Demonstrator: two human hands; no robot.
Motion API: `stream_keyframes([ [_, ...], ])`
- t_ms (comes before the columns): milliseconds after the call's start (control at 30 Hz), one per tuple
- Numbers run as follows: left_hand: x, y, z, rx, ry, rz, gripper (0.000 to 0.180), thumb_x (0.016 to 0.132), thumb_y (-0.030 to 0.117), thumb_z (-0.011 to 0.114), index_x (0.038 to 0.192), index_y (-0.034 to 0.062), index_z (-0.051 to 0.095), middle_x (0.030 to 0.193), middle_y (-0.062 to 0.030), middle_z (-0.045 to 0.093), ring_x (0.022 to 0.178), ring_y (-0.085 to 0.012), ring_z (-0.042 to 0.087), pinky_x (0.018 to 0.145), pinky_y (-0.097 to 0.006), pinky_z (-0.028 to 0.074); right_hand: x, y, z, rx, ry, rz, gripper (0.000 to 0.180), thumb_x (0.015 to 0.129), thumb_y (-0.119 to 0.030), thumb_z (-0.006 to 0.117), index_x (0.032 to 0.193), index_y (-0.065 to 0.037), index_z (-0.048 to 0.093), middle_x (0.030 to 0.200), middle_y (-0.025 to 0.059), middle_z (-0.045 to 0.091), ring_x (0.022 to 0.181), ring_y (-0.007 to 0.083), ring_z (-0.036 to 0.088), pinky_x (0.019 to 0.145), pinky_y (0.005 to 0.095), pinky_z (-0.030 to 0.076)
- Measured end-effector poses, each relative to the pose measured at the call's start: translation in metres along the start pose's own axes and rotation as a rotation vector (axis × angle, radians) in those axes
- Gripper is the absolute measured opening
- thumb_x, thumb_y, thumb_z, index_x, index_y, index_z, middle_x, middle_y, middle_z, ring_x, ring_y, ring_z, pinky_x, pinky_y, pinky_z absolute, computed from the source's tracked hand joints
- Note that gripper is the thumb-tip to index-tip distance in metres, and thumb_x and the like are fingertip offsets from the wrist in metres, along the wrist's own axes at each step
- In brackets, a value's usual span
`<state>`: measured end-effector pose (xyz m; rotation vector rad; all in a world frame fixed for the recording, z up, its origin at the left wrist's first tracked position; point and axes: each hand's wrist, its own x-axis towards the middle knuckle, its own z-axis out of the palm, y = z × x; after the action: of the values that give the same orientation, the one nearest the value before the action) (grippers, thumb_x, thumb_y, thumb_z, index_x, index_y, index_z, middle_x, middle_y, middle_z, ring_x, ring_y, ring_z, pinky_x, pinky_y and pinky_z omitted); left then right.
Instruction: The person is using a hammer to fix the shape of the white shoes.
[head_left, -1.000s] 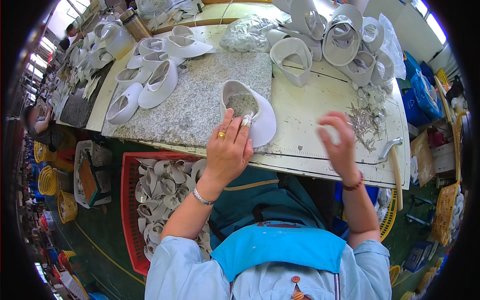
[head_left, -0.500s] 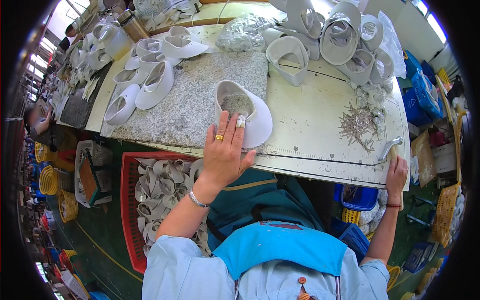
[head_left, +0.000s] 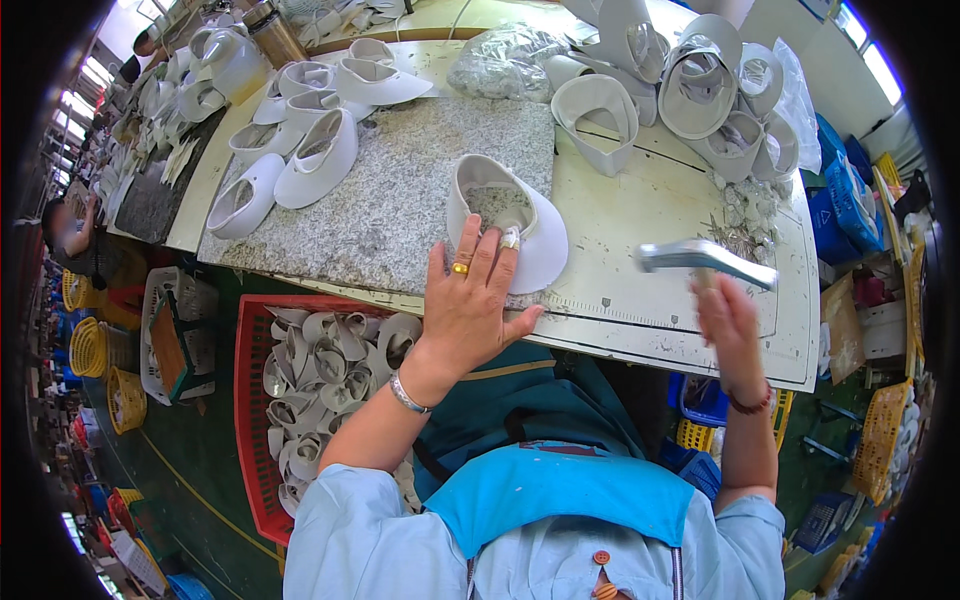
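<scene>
A white shoe upper [head_left: 543, 243] stands at the near right of a speckled stone slab [head_left: 340, 240], its opening facing up. My left hand [head_left: 472, 305] lies on its near edge, fingers stretched and slightly spread, with a white wrap on one fingertip. In my right hand [head_left: 730, 325], a metal hammer [head_left: 710, 256] is held raised over the right part of the table, its head crosswise and apart from the upper. Motion blurs this hand, but its fingers are closed round the handle.
More white uppers [head_left: 318, 165] stand at the slab's far left; others are piled at the back right [head_left: 700, 90] near a clear plastic bag [head_left: 508, 62]. Small nails [head_left: 735, 240] lie right of the slab. A red crate [head_left: 250, 420] of white pieces sits below the table edge.
My right hand has lifted the hammer from the table's right edge and brought it left, over the table. The left hand stays on the upper; the whole view has shifted slightly.
</scene>
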<state>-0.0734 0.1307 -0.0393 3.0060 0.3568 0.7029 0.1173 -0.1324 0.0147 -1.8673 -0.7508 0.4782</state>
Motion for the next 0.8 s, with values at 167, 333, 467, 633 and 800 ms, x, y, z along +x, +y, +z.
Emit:
stream_keyframes([
  [167,0.0,-0.003,0.0,-0.043,0.017,-0.013,0.07,0.083,0.056,0.056,0.125,0.0007,0.056,0.135,-0.0165,0.05,0.137,-0.0363,0.036,0.102,-0.057,0.03,0.037,-0.03,0.066,-0.253,-0.153,-0.231,0.025,0.098,-0.021,0.055,0.104,0.002,0.062,0.074,0.0074,0.057,0.064,0.0179,0.051,0.059,0.0322,0.042],
  [333,0.003,-0.013,0.003,-0.104,0.13,-0.006,0.048,0.081,0.034,0.065,0.115,0.0018,0.061,0.128,-0.017,0.054,0.133,-0.036,0.042,0.099,-0.053,0.035,0.05,-0.043,0.082,-0.382,-0.165,-0.336,0.028,0.098,-0.025,0.055,0.103,0.002,0.061,0.08,0.0164,0.059,0.072,0.0334,0.057,0.065,0.0416,0.045],
  [467,0.006,-0.02,-0.004,-0.164,0.096,0.023,0.044,0.078,0.027,0.067,0.113,0.0008,0.061,0.128,-0.0174,0.054,0.133,-0.0367,0.043,0.099,-0.05,0.038,0.051,-0.054,0.087,-0.406,-0.172,-0.322,0.026,0.098,-0.024,0.054,0.103,0.001,0.059,0.082,0.0187,0.06,0.074,0.0379,0.058,0.065,0.0443,0.045],
  [633,0.008,-0.022,-0.005,-0.198,0.078,0.027,0.043,0.079,0.026,0.066,0.111,-0.0021,0.061,0.131,-0.0181,0.053,0.134,-0.0392,0.041,0.1,-0.049,0.039,0.055,-0.051,0.097,-0.601,-0.166,-0.385,0.02,0.097,-0.022,0.055,0.099,-0.002,0.055,0.075,0.0195,0.06,0.068,0.0398,0.059,0.061,0.0475,0.046],
  [800,0.007,-0.021,0.0,-0.176,0.086,0.05,0.042,0.078,0.025,0.066,0.11,-0.0019,0.06,0.131,-0.0189,0.053,0.134,-0.0401,0.042,0.099,-0.051,0.04,0.06,-0.05,0.096,-0.685,-0.164,-0.46,0.018,0.095,-0.02,0.058,0.094,-0.003,0.052,0.066,0.018,0.059,0.061,0.0391,0.059,0.056,0.0483,0.046],
])
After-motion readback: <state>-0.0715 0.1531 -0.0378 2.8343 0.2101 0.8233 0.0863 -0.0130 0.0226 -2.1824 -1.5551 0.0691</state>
